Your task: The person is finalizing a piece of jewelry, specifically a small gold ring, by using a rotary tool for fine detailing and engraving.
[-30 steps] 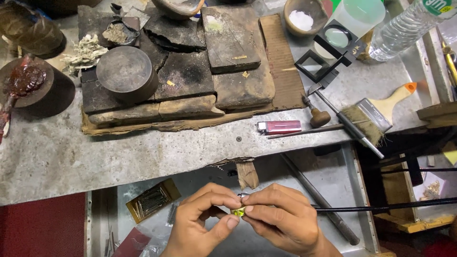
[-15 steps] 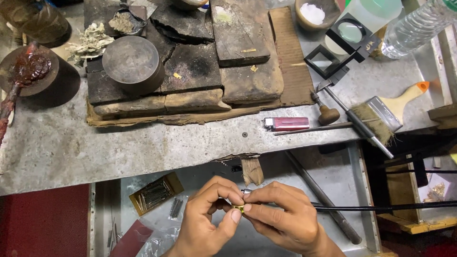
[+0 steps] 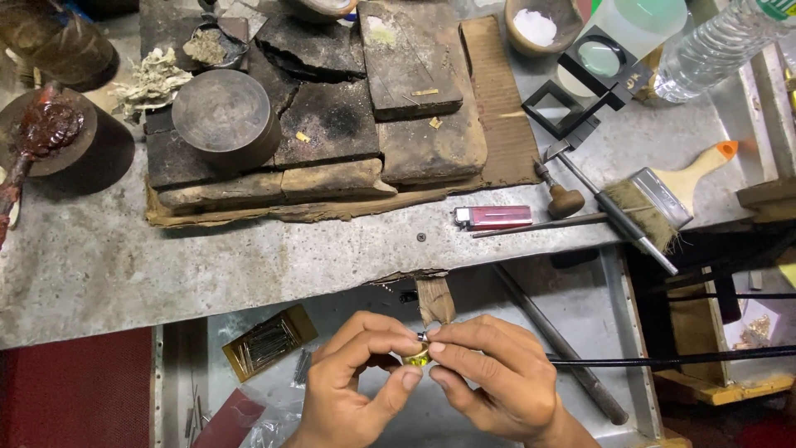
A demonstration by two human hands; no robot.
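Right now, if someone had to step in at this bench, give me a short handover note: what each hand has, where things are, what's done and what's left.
Left hand: fingertips pinch a small yellow-green ring-like piece from the left.
Right hand: fingertips grip the same piece from the right, with a small metal bit at its top.
Location: held over the open metal drawer, below the wooden bench peg.
On the bench: red lighter, brush, charred blocks.
Done: piece in hand.
Left: fine work on it; its stage cannot be told.

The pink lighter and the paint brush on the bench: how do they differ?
The pink lighter is small, smooth and lies level along the bench edge; the paint brush is larger, bristled, with a pale wooden handle, and lies slanted. Both rest untouched on the grey bench.
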